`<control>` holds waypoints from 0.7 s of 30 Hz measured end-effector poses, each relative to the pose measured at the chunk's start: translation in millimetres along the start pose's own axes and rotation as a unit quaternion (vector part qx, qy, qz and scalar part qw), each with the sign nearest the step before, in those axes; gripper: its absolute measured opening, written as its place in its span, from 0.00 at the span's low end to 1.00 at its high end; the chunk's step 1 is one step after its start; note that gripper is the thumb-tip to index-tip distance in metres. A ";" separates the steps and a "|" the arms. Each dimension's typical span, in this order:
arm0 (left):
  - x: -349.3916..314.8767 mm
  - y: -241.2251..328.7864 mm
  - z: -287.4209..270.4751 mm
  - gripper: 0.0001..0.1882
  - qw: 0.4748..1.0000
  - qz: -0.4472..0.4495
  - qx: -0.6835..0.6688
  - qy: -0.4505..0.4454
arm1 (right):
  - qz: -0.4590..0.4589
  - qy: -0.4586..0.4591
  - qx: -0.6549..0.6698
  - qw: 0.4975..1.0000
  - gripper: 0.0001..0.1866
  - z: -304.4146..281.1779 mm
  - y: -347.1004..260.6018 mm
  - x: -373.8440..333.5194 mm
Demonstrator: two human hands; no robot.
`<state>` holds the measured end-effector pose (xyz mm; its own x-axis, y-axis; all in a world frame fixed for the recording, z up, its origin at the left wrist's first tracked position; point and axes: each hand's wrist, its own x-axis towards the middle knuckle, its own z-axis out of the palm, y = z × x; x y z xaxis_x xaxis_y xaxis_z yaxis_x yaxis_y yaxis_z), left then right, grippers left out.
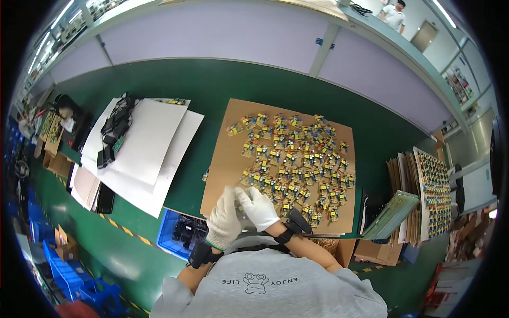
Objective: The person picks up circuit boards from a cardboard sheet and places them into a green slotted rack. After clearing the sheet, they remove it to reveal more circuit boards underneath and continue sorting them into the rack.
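My left hand (pixel 225 218), in a cream knit glove, is raised over the near left corner of a brown cardboard sheet (pixel 218 165). Its fingers are pressed together, and the tips are slightly smeared. Close against it, my right hand (pixel 259 208) in a white glove has its fingers bent in toward the left. Whatever sits between the two hands is mostly covered by the gloves and cannot be made out. Just beyond them, many small circuit boards (pixel 290 159) with yellow, blue and black parts lie spread on the cardboard.
Left on the green table are white sheets (pixel 154 143) with black power adapters (pixel 117 127). A blue bin (pixel 168 229) of black parts stands below the table's near edge. At right, cardboard sheets (pixel 404 175) and a board-covered panel (pixel 435 193) stand upright. A person (pixel 394 17) stands far off.
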<state>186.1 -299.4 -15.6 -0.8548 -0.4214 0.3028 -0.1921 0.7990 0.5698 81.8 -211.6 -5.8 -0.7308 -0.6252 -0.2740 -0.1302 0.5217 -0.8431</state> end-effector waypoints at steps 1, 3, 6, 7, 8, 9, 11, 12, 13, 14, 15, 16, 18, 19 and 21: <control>1.6 3.7 0.5 0.36 1.000 0.010 -0.004 -0.004 | 0.003 0.011 0.002 1.000 0.25 1.2 8.1 -0.4; 5.2 8.6 2.4 0.40 0.999 0.002 0.026 -0.046 | -0.053 0.049 -0.031 0.997 0.22 5.2 17.8 -1.2; 11.3 3.3 2.3 0.50 0.998 0.057 -0.035 0.014 | -0.098 0.032 0.040 0.994 0.20 1.3 17.8 5.4; 13.3 2.6 0.1 0.54 0.997 0.069 -0.034 0.014 | -0.117 0.018 0.057 0.991 0.19 0.3 17.2 9.0; 15.9 2.8 -2.3 0.54 0.997 0.071 -0.032 0.014 | -0.118 0.019 0.059 0.991 0.19 0.4 14.9 12.3; 20.1 4.9 -6.5 0.54 0.998 0.050 -0.038 0.007 | -0.134 0.017 0.086 0.987 0.19 1.0 12.3 16.2; 24.0 6.2 -12.5 0.55 0.999 0.031 -0.043 0.001 | -0.234 -0.015 0.224 0.946 0.19 -4.8 8.3 35.4; 24.8 4.5 -13.2 0.54 0.993 -0.014 -0.105 0.046 | -0.118 -0.056 0.249 0.960 0.19 -17.1 -8.1 44.1; 27.9 5.2 -14.1 0.53 0.980 -0.059 -0.168 0.092 | -0.003 -0.095 0.270 0.958 0.19 -31.1 -23.2 49.9; 31.7 5.0 -20.6 0.55 0.983 -0.049 -0.147 0.100 | -0.004 -0.085 0.272 0.959 0.19 -30.2 -21.0 62.0; 31.6 1.0 -18.0 0.59 0.983 -0.050 -0.143 0.107 | -0.125 -0.025 0.119 0.985 0.20 -24.2 -14.4 79.4; 34.1 -4.8 -17.1 0.59 0.993 -0.025 -0.062 0.097 | -0.234 0.031 -0.043 0.971 0.21 -17.0 -15.0 92.4; 40.5 -30.2 -3.2 0.61 0.993 0.049 0.068 0.085 | -0.359 0.003 -0.136 0.923 0.19 -8.7 -22.1 114.4; 52.3 -31.6 4.4 0.59 0.995 0.069 0.056 0.034 | -0.300 0.004 -0.179 0.937 0.18 1.2 -10.4 131.3; 46.8 -32.0 18.3 0.58 0.996 0.035 0.084 -0.024 | -0.307 0.066 -0.310 0.898 0.14 11.2 18.3 153.2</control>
<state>143.5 -336.8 -33.7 -0.8902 -0.3442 0.2985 -0.2053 0.8879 0.4116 -25.1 -304.4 -68.4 -0.4621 -0.8523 0.2451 -0.8527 0.3509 -0.3870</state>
